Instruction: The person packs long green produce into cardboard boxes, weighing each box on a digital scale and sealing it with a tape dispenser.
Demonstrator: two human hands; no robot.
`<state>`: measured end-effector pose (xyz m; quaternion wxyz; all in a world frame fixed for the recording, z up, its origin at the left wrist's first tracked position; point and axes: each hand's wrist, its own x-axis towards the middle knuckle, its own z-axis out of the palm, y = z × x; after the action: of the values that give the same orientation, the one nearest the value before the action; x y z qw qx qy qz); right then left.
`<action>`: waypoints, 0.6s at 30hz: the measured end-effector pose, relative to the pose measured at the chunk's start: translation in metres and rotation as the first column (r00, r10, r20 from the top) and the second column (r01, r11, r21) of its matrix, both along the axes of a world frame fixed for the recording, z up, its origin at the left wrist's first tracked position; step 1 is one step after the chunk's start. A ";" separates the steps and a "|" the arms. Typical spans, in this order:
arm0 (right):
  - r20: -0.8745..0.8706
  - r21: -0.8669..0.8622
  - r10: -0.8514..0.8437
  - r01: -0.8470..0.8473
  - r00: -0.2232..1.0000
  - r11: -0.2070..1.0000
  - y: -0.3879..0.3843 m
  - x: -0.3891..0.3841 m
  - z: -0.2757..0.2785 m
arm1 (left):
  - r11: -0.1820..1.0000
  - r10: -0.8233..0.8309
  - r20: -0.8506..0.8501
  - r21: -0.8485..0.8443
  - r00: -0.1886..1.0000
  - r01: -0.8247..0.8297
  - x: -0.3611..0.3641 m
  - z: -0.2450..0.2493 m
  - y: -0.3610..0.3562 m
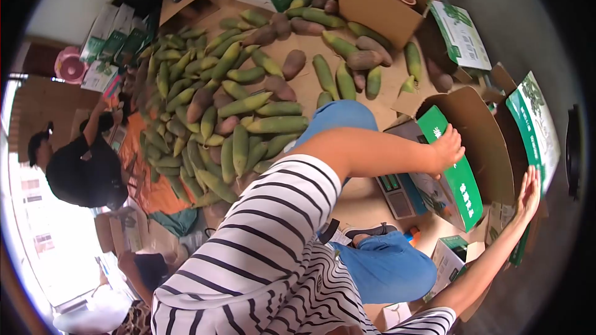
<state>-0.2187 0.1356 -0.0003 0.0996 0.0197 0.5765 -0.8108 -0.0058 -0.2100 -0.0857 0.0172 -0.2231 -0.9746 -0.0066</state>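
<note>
Both hands work at one open brown box (478, 142) on the floor, right of the person's two knees. The left hand (448, 146) curls over the edge of the near flap (459, 180), its grip closed on it. The right hand (528, 191) lies flat on the far flap (535, 121), grip wide, holding nothing. One scale (397, 193) sits between the knees. A pile of green produce (236, 111), too many to count, lies well apart, with one person in black (84, 174) beyond.

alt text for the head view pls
The person's left hand rests on a green flap of an open carton, right hand flat against another flap; beyond them lies a heap of green and brown tapered vegetables.
</note>
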 end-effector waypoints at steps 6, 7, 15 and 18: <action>0.047 0.095 -0.097 0.092 0.994 0.991 0.041 0.017 -0.024 | 0.996 0.000 0.053 -0.084 0.999 0.004 -0.004 0.002 0.006; 0.020 0.150 -0.096 0.092 0.995 0.984 0.042 0.026 -0.020 | 0.996 0.005 0.051 -0.092 0.999 0.000 -0.005 0.001 0.007; -0.192 0.682 0.145 0.026 0.971 0.731 -0.047 0.155 0.013 | 0.998 0.008 0.034 -0.057 0.999 -0.006 -0.007 -0.005 0.011; -0.228 0.878 0.412 0.003 0.882 0.479 -0.074 0.191 -0.005 | 0.998 0.011 0.032 -0.058 0.999 -0.009 -0.006 -0.003 0.009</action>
<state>-0.0276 0.0618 -0.0056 0.0518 -0.1748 0.9058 -0.3825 -0.0117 -0.2009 -0.0890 -0.0049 -0.2187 -0.9756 0.0181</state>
